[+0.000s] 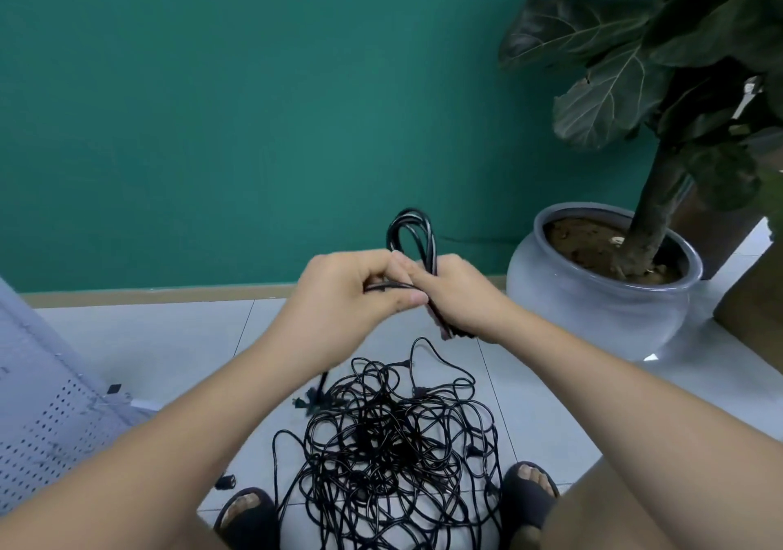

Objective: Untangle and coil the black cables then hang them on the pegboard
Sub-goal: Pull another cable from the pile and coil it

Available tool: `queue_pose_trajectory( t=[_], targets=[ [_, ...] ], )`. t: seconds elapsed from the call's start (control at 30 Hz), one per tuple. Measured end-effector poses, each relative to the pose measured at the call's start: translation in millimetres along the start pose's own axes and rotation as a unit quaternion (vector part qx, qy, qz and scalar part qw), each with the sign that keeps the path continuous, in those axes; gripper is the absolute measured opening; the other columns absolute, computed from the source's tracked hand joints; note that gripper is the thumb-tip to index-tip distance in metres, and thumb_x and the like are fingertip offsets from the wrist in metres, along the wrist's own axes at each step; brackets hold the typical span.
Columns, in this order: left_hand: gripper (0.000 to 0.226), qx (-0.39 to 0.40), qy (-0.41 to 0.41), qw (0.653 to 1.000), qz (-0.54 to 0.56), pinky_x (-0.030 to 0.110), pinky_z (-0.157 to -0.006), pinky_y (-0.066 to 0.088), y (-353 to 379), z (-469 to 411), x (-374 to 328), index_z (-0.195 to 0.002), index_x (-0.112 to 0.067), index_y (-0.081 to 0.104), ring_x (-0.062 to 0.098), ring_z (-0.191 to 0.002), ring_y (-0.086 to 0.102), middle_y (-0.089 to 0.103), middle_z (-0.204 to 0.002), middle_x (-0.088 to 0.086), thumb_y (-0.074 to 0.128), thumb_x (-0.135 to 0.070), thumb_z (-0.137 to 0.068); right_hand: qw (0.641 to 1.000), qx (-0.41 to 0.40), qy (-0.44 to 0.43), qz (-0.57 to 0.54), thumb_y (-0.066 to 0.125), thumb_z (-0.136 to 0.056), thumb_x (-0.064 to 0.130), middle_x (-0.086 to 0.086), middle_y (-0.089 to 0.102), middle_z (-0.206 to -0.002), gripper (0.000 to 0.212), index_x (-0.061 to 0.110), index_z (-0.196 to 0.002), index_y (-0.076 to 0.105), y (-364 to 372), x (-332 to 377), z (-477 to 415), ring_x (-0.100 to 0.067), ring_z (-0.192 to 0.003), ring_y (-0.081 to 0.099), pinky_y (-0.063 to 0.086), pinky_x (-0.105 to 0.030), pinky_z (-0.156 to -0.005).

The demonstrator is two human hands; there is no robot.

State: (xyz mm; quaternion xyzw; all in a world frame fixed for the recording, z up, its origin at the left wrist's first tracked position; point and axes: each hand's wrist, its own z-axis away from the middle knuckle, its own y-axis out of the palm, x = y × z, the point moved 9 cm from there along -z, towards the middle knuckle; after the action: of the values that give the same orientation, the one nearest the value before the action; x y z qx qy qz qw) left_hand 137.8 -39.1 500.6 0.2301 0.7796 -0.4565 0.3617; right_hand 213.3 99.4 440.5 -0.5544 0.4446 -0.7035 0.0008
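One black cable coiled in the hands, the rest a tangled heap on the floor.

The coiled cable (413, 232) is a narrow bundle of several glossy black loops. Its rounded top stands upright above the right hand (459, 295), which grips its middle, and its lower end sticks out below that hand. The left hand (339, 295) pinches a strand that runs across to the bundle. The tangled pile (390, 443) of thin black cables lies directly below on the pale tiled floor (529, 418), loops sprawling over one another and plugs showing at its edges. The grey perforated pegboard (46, 414) leans at the far left.
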Motion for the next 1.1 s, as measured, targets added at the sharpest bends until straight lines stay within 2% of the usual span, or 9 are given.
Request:
queue_pose_trajectory(
  t=[0.07, 0.2, 0.37, 0.5, 0.67, 0.73, 0.87, 0.97, 1.1],
  targets=[
    [0.012, -0.030, -0.005, 0.999, 0.034, 0.010, -0.060, 0.038, -12, -2, 2, -0.083, -0.021, 0.078, -0.001, -0.051, 0.047, 0.064, -0.059, -0.024, 0.088, -0.017, -0.086, 0.995, 0.052, 0.009, -0.085, 0.045, -0.106, 0.069, -0.003, 0.047, -0.043, 0.070, 0.015, -0.061, 0.047, 18, 2, 7, -0.019, -0.034, 0.044, 0.037, -0.024, -0.042],
    [0.018, -0.098, -0.009, 0.994, 0.051, 0.019, -0.057, 0.035, -32, -8, 8, -0.079, -0.022, 0.074, 0.005, -0.057, 0.042, 0.051, -0.056, -0.015, 0.092, -0.026, -0.082, 0.966, 0.110, 0.014, -0.232, 0.036, -0.071, 0.108, -0.011, 0.042, -0.045, 0.095, 0.015, -0.065, 0.053, 43, 14, 13, -0.024, -0.035, 0.038, 0.038, -0.028, -0.044],
    [0.028, -0.154, -0.008, 0.985, 0.071, 0.020, -0.057, 0.033, -48, -10, 7, -0.075, -0.021, 0.068, 0.008, -0.061, 0.040, 0.050, -0.062, -0.013, 0.092, -0.034, -0.081, 0.924, 0.154, 0.023, -0.350, 0.040, -0.056, 0.114, -0.008, 0.031, -0.047, 0.101, 0.015, -0.070, 0.052, 48, 26, 19, -0.021, -0.034, 0.029, 0.033, -0.025, -0.039],
    [0.031, -0.174, -0.018, 0.983, 0.060, 0.017, -0.059, 0.035, -53, -10, 8, -0.074, -0.024, 0.066, 0.006, -0.063, 0.043, 0.052, -0.070, -0.010, 0.091, -0.039, -0.082, 0.916, 0.200, 0.010, -0.348, 0.044, -0.079, 0.097, -0.006, 0.025, -0.049, 0.083, 0.014, -0.069, 0.050, 46, 34, 23, -0.021, -0.035, 0.024, 0.033, -0.026, -0.038],
    [0.029, -0.182, -0.027, 0.983, 0.026, 0.009, -0.076, 0.039, -54, -12, 12, -0.082, -0.027, 0.060, 0.003, -0.089, 0.059, 0.059, -0.099, -0.003, 0.085, -0.040, -0.089, 0.951, 0.189, -0.032, -0.244, 0.061, -0.092, 0.045, -0.008, 0.032, -0.048, 0.045, 0.006, -0.073, 0.048, 39, 35, 26, -0.021, -0.036, 0.031, 0.036, -0.028, -0.042],
    [0.031, -0.167, -0.044, 0.985, 0.026, 0.020, -0.075, 0.045, -50, -14, 19, -0.087, -0.027, 0.055, 0.007, -0.087, 0.062, 0.063, -0.102, -0.002, 0.081, -0.042, -0.092, 0.967, 0.174, -0.034, -0.185, 0.057, -0.093, 0.029, -0.011, 0.036, -0.049, 0.034, 0.016, -0.064, 0.043, 41, 35, 29, -0.024, -0.040, 0.036, 0.036, -0.032, -0.047],
    [0.034, -0.134, -0.076, 0.985, 0.073, 0.052, -0.082, 0.059, -36, -16, 27, -0.097, -0.024, 0.046, 0.016, -0.076, 0.077, 0.073, -0.095, -0.001, 0.071, -0.047, -0.100, 0.984, 0.118, -0.044, -0.126, 0.055, -0.099, 0.016, -0.010, 0.043, -0.050, 0.035, 0.017, -0.066, 0.045, 34, 40, 27, -0.023, -0.042, 0.039, 0.035, -0.031, -0.048],
    [0.032, -0.119, -0.085, 0.987, 0.071, 0.044, -0.082, 0.057, -32, -19, 28, -0.108, -0.027, 0.045, 0.018, -0.074, 0.074, 0.078, -0.081, -0.001, 0.066, -0.051, -0.102, 0.986, 0.104, -0.058, -0.119, 0.055, -0.101, 0.013, -0.005, 0.047, -0.051, 0.030, 0.011, -0.072, 0.049, 32, 44, 25, -0.019, -0.042, 0.041, 0.036, -0.032, -0.049],
    [0.019, -0.123, -0.065, 0.978, 0.155, 0.033, -0.062, 0.049, -34, -23, 25, -0.110, -0.025, 0.061, 0.020, -0.058, 0.058, 0.063, -0.062, 0.001, 0.069, -0.040, -0.103, 0.976, 0.131, -0.074, -0.159, 0.060, -0.093, 0.029, -0.008, 0.055, -0.059, 0.029, 0.001, -0.101, 0.058, 42, 49, 25, -0.021, -0.046, 0.049, 0.045, -0.036, -0.051]
  ],
)
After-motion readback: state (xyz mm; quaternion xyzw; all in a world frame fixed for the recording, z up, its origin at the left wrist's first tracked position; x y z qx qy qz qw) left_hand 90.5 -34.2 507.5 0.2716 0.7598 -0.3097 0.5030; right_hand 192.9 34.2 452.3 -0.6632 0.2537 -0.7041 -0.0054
